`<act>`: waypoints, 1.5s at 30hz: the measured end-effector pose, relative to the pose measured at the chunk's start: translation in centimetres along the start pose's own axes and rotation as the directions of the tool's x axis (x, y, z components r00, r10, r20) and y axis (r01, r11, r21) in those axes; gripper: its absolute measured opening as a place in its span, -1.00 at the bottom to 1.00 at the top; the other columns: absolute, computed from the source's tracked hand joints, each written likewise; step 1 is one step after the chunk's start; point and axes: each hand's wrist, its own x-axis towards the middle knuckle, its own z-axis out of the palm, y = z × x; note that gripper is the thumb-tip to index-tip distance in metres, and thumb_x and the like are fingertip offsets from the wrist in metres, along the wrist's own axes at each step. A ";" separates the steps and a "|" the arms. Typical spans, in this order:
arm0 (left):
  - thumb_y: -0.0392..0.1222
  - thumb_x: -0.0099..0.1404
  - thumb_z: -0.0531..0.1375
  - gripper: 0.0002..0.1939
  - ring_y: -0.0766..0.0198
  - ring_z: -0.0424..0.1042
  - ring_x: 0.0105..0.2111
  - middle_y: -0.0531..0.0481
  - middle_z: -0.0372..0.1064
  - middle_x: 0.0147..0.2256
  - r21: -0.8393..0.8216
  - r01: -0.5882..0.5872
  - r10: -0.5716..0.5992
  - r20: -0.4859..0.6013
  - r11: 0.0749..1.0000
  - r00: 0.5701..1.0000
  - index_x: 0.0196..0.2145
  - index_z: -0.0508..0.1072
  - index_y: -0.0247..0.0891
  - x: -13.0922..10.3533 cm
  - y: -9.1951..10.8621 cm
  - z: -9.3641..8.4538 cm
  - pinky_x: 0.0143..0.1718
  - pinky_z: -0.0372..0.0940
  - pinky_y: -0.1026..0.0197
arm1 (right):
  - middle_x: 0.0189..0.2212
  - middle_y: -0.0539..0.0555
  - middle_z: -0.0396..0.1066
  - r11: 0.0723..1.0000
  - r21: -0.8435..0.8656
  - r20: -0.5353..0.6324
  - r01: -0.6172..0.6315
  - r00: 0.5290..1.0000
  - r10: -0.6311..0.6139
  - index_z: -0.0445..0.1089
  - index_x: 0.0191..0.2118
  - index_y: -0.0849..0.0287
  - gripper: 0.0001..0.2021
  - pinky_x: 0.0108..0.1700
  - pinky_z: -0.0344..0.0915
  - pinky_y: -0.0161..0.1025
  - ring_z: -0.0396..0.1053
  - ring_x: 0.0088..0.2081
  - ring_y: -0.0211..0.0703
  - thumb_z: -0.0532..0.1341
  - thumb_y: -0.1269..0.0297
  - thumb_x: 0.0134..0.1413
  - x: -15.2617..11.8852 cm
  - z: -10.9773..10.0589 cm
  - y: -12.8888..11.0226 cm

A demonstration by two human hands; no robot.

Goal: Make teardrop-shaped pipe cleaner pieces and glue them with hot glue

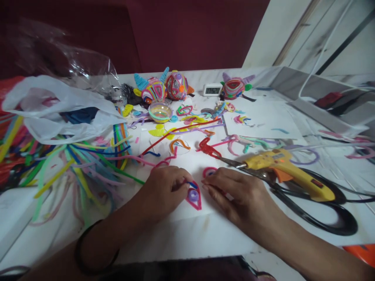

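Observation:
My left hand is closed, its thumb and forefinger pinching a short blue strip at the upper part of a pink pointed outline. A lilac ring sits inside that outline, on white paper. Just to the right, my right hand is bent with its fingertips together, touching the lower edge of a round pink piece. Its fingers partly hide that piece, and whether they grip it is unclear.
A yellow glue gun and black-handled scissors lie at right. Fuzzy coloured stems spread at left beside a white plastic bag. Farther back stand decorated balls, a small clock and a clear bowl.

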 end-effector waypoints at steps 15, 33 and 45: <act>-0.29 0.28 0.07 -0.76 0.31 0.44 -0.32 0.06 0.51 -0.34 -0.021 -0.108 0.109 0.060 0.994 0.992 -0.28 0.55 -0.20 -0.2 -0.9 -0.8 -0.27 0.23 0.29 | -0.37 0.16 0.41 0.987 -0.136 0.007 0.084 0.996 -0.084 0.43 -0.24 0.30 -0.81 -0.40 0.36 -0.27 0.39 -0.40 -0.18 0.06 0.47 0.24 -0.7 0.4 -0.3; -0.20 0.15 0.30 -0.80 0.38 0.28 -0.46 0.13 0.36 -0.42 0.002 -0.127 0.126 0.135 0.992 0.983 -0.22 0.54 -0.11 -0.5 -1.4 -1.5 -0.35 0.16 0.31 | -0.44 0.11 0.42 0.976 -0.141 0.021 0.166 0.986 -0.165 0.38 -0.22 0.29 -0.87 -0.45 0.35 -0.21 0.38 -0.42 -0.17 0.09 0.49 0.22 -1.5 0.7 -0.5; -0.18 0.22 0.26 -0.80 0.38 0.34 -0.34 0.11 0.36 -0.32 -0.017 -0.156 0.157 0.150 0.988 0.976 -0.16 0.53 -0.07 -0.6 -1.5 -1.7 -0.29 0.18 0.34 | -0.53 0.12 0.43 0.943 -0.213 0.087 0.255 0.966 -0.242 0.45 -0.26 0.28 -0.73 -0.59 0.25 -0.14 0.35 -0.56 -0.13 -0.01 0.56 0.17 -1.7 0.3 -0.7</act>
